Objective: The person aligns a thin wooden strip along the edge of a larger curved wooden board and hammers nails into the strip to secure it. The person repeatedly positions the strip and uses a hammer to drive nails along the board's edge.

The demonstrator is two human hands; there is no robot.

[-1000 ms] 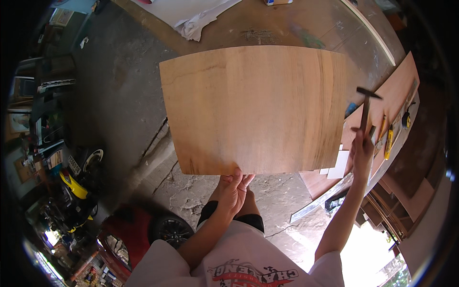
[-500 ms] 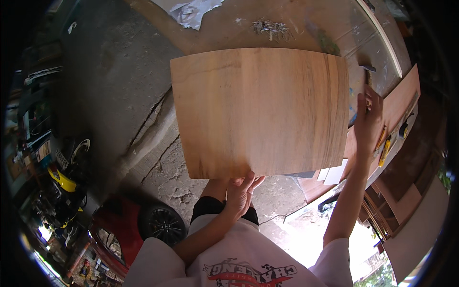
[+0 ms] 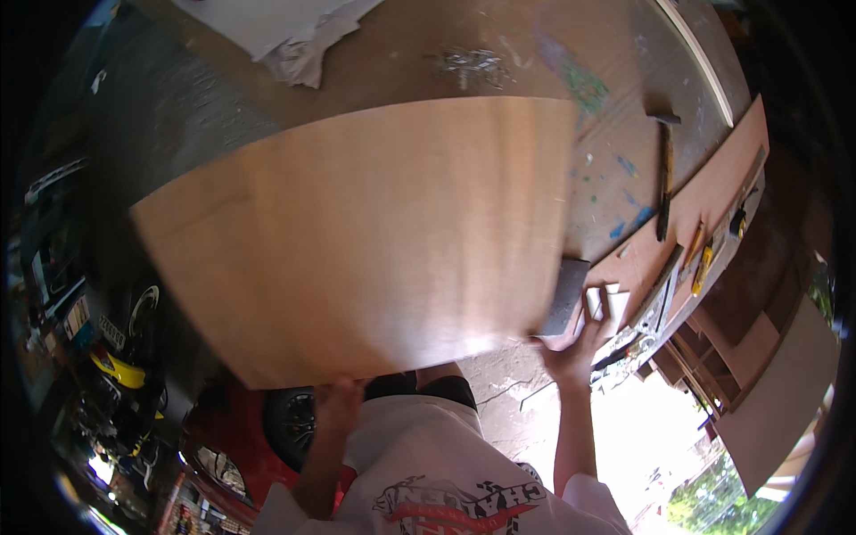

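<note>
A large light-brown plywood board (image 3: 374, 241) lies slanted before me, its near edge jutting out over my lap. My left hand (image 3: 339, 403) grips that edge toward its left part; its fingers go under the wood and are hidden. By the board's near right corner is my right hand (image 3: 573, 349), fingers spread and thumb at the corner; whether the thumb touches it I cannot tell. Just beyond that hand are a dark grey flat block (image 3: 567, 294) and white paper pieces (image 3: 615, 301). A hammer (image 3: 665, 183) rests on the table to the right, apart from both hands.
A heap of nails (image 3: 473, 67) lies beyond the board, with crumpled white paper (image 3: 308, 53) to its left. Along the right side are a reddish plywood strip (image 3: 713, 192), a metal square (image 3: 664, 294), a yellow cutter (image 3: 703, 270) and a tape measure (image 3: 737, 223). A red car (image 3: 227, 428) stands at lower left.
The board has turned and shifted left, and my left hand has moved left with its edge. My right hand has come back from beside the hammer to the board's near right corner.
</note>
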